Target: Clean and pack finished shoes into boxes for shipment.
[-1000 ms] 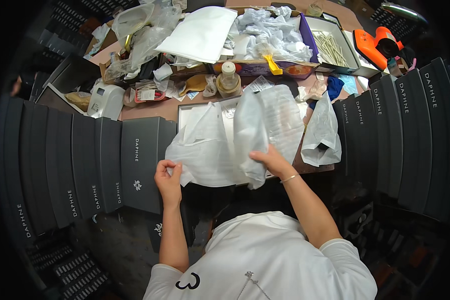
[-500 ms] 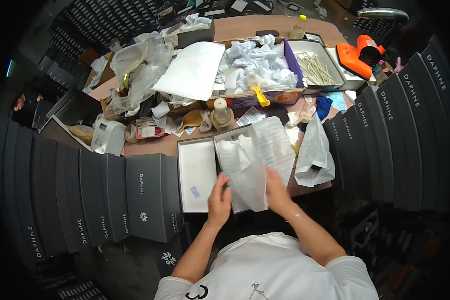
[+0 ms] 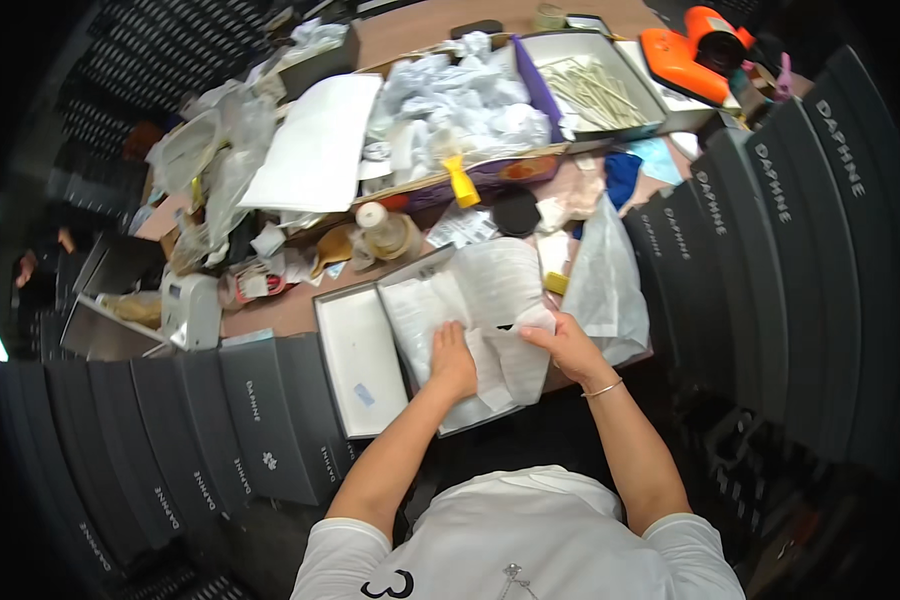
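In front of me, an open shoe box [image 3: 452, 428] holds translucent white wrapping paper [image 3: 500, 280], part of it folded over the far and right side. My left hand [image 3: 454, 364] lies with fingers stretched out on the paper inside the box. At the right edge, my right hand [image 3: 576, 352] pinches a raised corner of the paper between thumb and fingers. A small dark gap shows between the sheets; what lies beneath is hidden. Beside the box on the left rests its pale-lined lid [image 3: 358, 350], a small bluish slip inside.
Dark shoe boxes stand in rows at left [image 3: 275, 420] and right [image 3: 740, 215]. A white plastic bag [image 3: 610, 285] lies right of the paper. Beyond are a capped dispenser bottle [image 3: 385, 232], a purple carton [image 3: 538, 90] of crumpled paper, a tray of sticks [image 3: 592, 92] and an orange tool [image 3: 685, 68].
My left hand has moved from beside the box onto the paper. My right hand now grips the paper's right side, which is folded differently. The whole view has shifted and tilted.
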Motion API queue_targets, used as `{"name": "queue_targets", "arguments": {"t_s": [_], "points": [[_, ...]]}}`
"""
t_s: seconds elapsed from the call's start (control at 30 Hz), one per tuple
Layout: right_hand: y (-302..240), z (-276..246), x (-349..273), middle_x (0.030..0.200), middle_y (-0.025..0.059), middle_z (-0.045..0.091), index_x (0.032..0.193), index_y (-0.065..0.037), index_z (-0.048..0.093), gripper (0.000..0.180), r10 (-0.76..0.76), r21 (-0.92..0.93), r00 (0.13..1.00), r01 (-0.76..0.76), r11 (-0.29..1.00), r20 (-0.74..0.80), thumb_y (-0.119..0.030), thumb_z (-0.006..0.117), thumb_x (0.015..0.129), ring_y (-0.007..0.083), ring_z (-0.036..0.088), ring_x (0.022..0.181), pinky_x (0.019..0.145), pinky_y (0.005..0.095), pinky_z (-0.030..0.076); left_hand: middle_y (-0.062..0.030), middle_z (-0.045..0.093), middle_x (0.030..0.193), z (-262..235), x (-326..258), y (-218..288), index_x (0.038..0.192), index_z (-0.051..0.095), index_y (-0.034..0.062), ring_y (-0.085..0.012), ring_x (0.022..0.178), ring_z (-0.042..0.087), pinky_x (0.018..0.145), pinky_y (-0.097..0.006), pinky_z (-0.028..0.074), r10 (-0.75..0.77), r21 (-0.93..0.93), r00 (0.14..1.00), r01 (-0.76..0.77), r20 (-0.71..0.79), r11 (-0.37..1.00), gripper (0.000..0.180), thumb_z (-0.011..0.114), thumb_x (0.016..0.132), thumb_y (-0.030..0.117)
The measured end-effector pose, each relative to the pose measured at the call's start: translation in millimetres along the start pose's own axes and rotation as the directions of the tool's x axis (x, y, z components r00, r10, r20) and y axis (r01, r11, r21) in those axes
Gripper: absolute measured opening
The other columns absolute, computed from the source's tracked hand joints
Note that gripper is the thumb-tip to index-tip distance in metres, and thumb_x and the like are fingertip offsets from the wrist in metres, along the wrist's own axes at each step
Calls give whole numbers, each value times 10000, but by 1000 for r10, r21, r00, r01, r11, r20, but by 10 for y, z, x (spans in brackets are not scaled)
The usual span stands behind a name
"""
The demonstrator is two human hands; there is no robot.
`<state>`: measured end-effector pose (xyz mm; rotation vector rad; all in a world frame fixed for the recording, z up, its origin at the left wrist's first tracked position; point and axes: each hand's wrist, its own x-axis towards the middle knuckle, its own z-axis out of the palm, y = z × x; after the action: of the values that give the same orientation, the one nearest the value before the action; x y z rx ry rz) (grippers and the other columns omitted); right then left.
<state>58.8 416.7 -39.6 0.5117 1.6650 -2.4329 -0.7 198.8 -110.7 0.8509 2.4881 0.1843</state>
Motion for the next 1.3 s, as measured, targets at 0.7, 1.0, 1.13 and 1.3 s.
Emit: {"name": "queue_targets", "arguments": {"t_s": [0.7,1.0,1.13,1.3], "points": [[-554,-664,-649,1357,224,440,1350,-144,463,623,-590,-992,804,-120,-43,-72,-62,650,761,391,470,1217,938,457,436,-193,572,1226,-869,-352,59,1160,578,-38,-364,1172,526,975,-420,424,218,-190,946,-266,-240,945,482,713,771,211],[-1614,-644,-446,837,164,640,1018,-70,564,219,-631,-993,768,52,-110,110,-40,528,804,386,629,818,701,474,503,-128,620,1148,-1412,-520,652,1175,605,-6,-239,1096,579,952,-311,435,136,-700,849,-503,-511,507,356,631,913,233],[-2354,522,-987,927,176,666,1051,-37,630,311,-644,-916,689,400,-45,332,37,535,764,354,650,861,749,415,522,-114,520,1290,-1442,-537,592,1340,466,12,-243,1221,482,1032,-388,376,-3,-965,975,-222,-224,-138,610,515,956,482],[-1885,1797,-1622,944,175,642,1054,-6,609,304,-157,-602,786,569,560,597,32,537,761,345,631,890,811,380,505,-116,335,1455,-1215,-1163,892,1444,351,172,-283,1339,330,1055,-517,323,536,-725,829,271,-158,-633,701,467,894,591]]}}
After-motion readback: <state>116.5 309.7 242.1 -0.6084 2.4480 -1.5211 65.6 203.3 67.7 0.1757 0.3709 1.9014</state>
